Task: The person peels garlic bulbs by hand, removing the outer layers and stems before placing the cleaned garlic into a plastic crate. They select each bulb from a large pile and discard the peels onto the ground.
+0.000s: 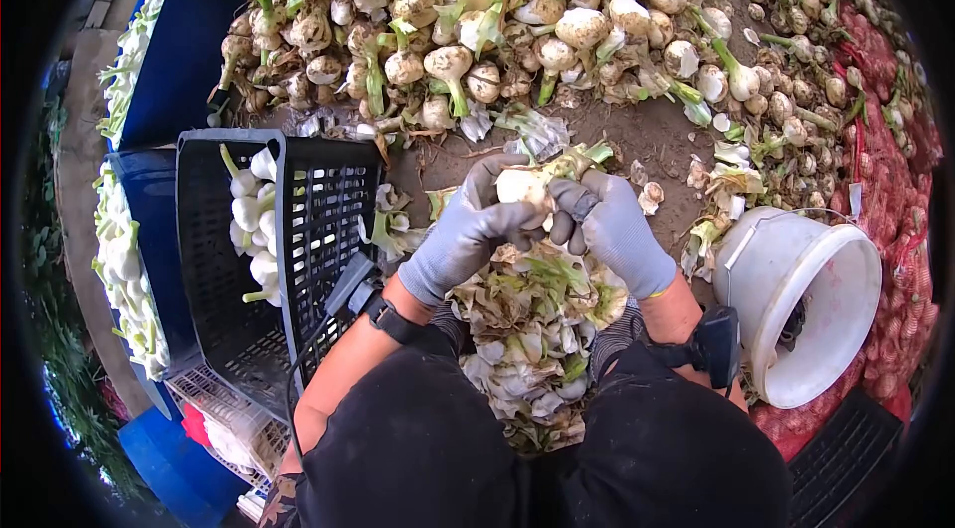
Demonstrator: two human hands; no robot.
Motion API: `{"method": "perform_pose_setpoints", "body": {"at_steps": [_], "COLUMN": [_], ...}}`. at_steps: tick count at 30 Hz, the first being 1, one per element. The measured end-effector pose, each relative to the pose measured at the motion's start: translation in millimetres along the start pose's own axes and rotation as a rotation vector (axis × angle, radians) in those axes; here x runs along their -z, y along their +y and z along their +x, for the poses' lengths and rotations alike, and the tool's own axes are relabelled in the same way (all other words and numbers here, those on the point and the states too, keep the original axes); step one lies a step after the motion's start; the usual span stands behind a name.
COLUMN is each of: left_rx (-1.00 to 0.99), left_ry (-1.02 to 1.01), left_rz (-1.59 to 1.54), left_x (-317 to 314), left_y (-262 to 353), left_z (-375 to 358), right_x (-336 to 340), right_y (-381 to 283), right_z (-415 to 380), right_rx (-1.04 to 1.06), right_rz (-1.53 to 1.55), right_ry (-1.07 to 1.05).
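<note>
Both hands in grey knit gloves with a smooth coated grip, meeting over one onion (pixel 522 185) held above the lap. Left hand (pixel 463 235) wrapped round the bulb from below and from the left, fingers (pixel 487 180) curled closed against its skin. Right hand (pixel 617 230) closed on the bulb's right side, fingertips (pixel 567 210) bent in and pinching at the outer layer. Onion round, pale cream, smooth where bare, with a short green-white stalk pointing up and right past the right glove. Black straps with small devices on both wrists.

Directly beneath the hands, between the dark-trousered knees, a loose pile of peelings (pixel 532 339): papery, crumpled, off-white with yellow-green streaks. To the left, a black plastic crate (pixel 318 230) with lattice walls, tipped on its side, holding a few clean white bulbs (pixel 254 225) with trimmed stalks. Ahead, on bare brown earth, a broad heap of unpeeled onions (pixel 497 21), knobbly, dirt-stained, tangled with green tops and dry roots. To the right, a white plastic bucket (pixel 831 304) lying tilted, mouth toward the camera, smooth and round. Beyond the bucket, red mesh sacks (pixel 895 200) bulging with small bulbs.
</note>
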State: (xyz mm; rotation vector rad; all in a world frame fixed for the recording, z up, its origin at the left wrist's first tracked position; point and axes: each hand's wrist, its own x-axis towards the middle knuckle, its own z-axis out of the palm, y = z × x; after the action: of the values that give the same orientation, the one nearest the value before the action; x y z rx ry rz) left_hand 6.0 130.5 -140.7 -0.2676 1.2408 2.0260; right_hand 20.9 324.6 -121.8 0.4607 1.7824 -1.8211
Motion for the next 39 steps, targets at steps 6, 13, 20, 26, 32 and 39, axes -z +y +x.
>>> {"method": "perform_pose_setpoints", "body": {"at_steps": [6, 13, 20, 26, 32, 39], "left_rx": [0.155, -0.129, -0.277, -0.1, -0.117, -0.229], "left_ry": [-0.096, 0.053, 0.367, 0.036, 0.131, 0.058], "left_rz": [-0.14, 0.343, 0.689, 0.344, 0.039, -0.133], "left_x": [7.9, 11.3, 33.0, 4.3, 8.3, 7.8], "left_y": [5.8, -2.7, -9.1, 20.2, 11.0, 27.2], "left_z": [-4.9, -7.4, 13.5, -3.0, 0.1, -9.3], "right_x": [-6.0, -5.7, -14.6, -16.9, 17.7, 45.4], "right_y": [24.2, 24.7, 11.9, 8.8, 26.2, 48.9], "right_z": [9.0, 15.4, -0.7, -5.9, 12.0, 18.3], "right_rx": [0.585, 0.059, 0.117, 0.296, 0.194, -0.001], "right_rz": [-0.92, 0.175, -0.002, -0.242, -0.617, -0.94], "right_ry": [0.329, -0.041, -0.249, -0.334, 0.155, 0.341]}}
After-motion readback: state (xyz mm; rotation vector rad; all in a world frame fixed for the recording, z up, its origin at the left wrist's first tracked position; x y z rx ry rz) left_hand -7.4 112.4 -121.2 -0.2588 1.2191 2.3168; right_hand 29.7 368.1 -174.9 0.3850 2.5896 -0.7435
